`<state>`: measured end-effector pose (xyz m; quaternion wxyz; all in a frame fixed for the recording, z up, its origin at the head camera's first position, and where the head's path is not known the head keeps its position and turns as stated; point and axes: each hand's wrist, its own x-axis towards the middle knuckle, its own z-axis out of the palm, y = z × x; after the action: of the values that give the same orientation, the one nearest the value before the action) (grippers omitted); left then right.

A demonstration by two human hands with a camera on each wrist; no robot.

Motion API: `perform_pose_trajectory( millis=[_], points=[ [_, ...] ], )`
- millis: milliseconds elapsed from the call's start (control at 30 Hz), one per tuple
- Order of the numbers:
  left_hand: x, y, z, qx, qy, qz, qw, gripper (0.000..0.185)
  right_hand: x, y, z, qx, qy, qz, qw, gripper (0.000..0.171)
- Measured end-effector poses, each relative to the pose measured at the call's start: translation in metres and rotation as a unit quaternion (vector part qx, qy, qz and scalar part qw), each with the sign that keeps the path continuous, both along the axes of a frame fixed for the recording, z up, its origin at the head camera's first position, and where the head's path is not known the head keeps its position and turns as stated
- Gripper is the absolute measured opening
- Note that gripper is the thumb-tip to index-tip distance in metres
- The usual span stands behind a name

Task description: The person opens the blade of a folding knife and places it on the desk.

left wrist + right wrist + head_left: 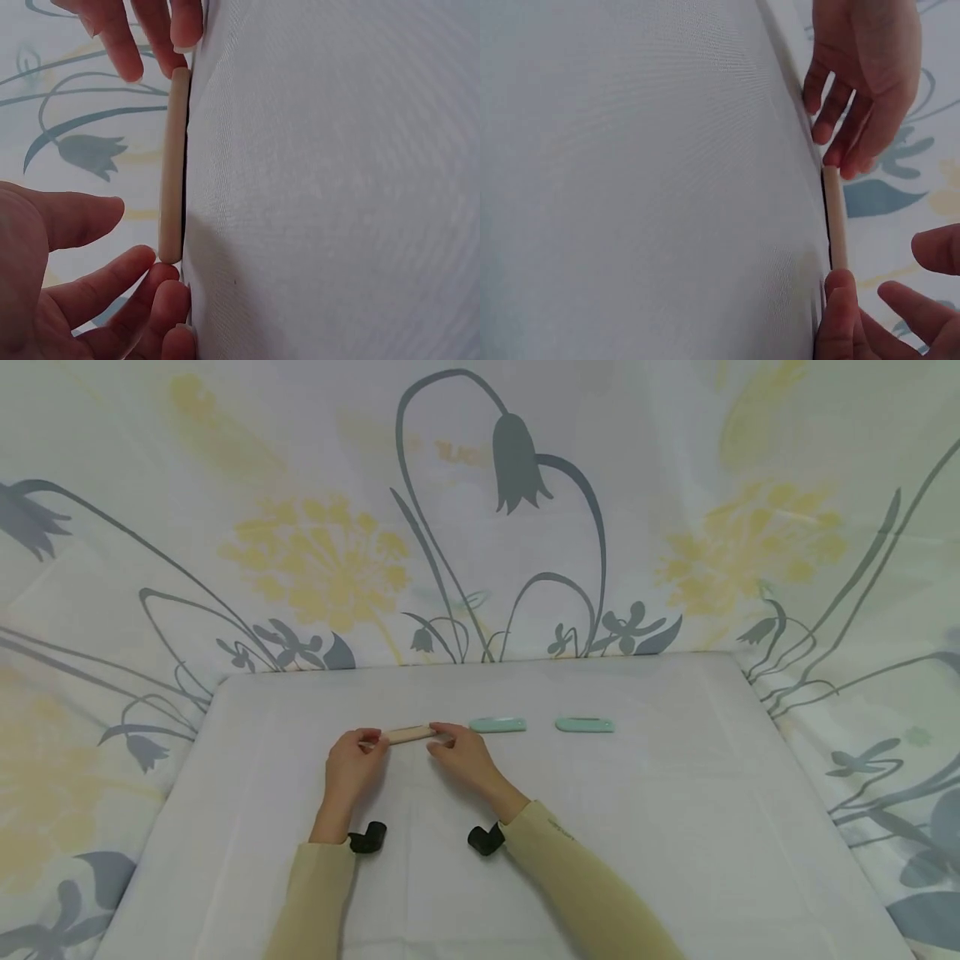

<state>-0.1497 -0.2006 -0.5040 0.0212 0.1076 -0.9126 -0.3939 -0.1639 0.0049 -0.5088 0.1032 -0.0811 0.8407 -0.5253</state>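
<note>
A slim beige bar with rounded ends (408,734), its exact kind not clear, lies on the white-covered table between both hands. My left hand (356,767) touches its left end with the fingertips; the left wrist view shows the thumb (86,219) held apart from it. At the other end, fingertips of my right hand (468,762) touch the bar, and the right thumb (939,249) stands away. To the right lie two flat mint-green pieces of similar shape, one (498,725) close beside the right hand and another (584,725) farther right.
White cloth covers the table (675,827). Behind it and at both sides hangs a fabric with grey and yellow flowers (517,460). A black wrist device (367,837) sits on the left wrist, and a similar one (486,840) on the right.
</note>
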Motion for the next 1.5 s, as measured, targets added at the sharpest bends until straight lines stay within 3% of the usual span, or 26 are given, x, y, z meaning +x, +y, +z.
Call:
perform_pose_trajectory(
  millis=[267,467,733,1133,1333,1500],
  points=[
    [-0.003,0.009,-0.001,0.014,0.016,0.003,0.9998,0.029,-0.001,-0.001,0.003,-0.039,-0.034,-0.033,0.998,0.04],
    [-0.003,0.015,-0.002,0.02,0.028,0.024,0.9991,0.025,0.0,-0.001,0.004,-0.068,-0.038,-0.038,0.996,0.036],
    [-0.003,0.016,-0.002,0.029,0.029,0.026,0.9988,0.025,0.002,0.002,0.005,-0.089,-0.041,-0.069,0.993,0.028],
    [0.008,0.024,0.002,0.1,0.028,0.013,0.9946,0.022,0.004,0.011,0.001,-0.071,-0.008,-0.108,0.992,0.02],
    [0.014,0.027,0.004,0.127,0.033,0.004,0.9913,0.022,0.007,0.018,0.002,-0.086,-0.009,-0.101,0.991,0.014],
    [0.019,0.028,0.003,0.173,0.01,-0.007,0.9848,0.022,0.01,0.028,0.003,-0.103,-0.024,-0.08,0.991,0.014]
  ],
)
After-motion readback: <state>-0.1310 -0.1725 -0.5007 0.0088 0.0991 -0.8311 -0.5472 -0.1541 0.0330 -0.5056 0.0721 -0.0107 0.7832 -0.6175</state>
